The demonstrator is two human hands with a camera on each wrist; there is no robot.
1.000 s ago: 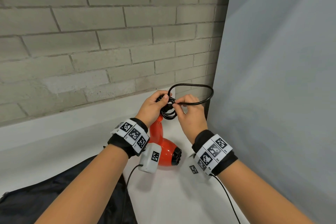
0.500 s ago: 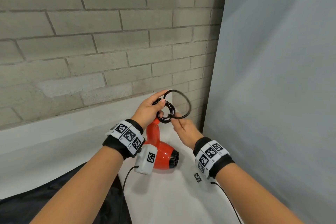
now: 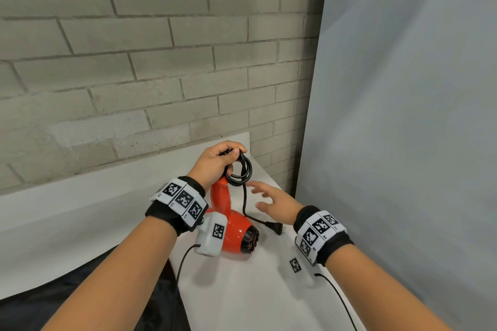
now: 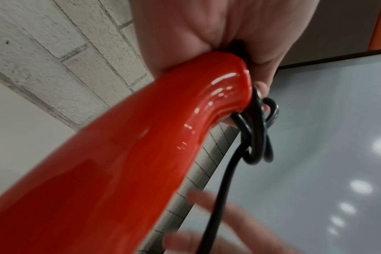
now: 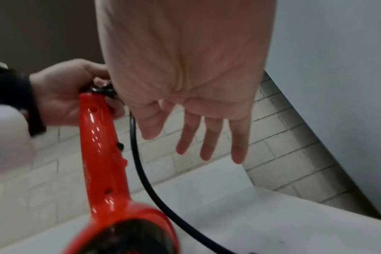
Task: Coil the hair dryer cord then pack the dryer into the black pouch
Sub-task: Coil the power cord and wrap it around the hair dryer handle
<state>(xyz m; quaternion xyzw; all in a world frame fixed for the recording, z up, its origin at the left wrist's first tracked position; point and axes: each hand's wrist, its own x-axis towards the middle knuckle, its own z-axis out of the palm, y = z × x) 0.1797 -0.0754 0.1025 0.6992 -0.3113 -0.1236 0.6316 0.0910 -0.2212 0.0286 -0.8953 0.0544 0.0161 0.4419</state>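
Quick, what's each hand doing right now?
Left hand: grips the coiled cord at the top of the hair dryer handle.
Right hand: open, fingers spread, holding nothing.

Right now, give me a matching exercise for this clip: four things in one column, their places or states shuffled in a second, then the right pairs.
Things:
1. left hand
2. right hand
3. plug
4. pouch

States:
A. lies on the white table beside the dryer's barrel
B. black fabric at the table's lower left edge
C. grips the coiled cord at the handle's end
D. fingers spread, holding nothing

Pairs: 1-C, 2-D, 3-A, 4-B
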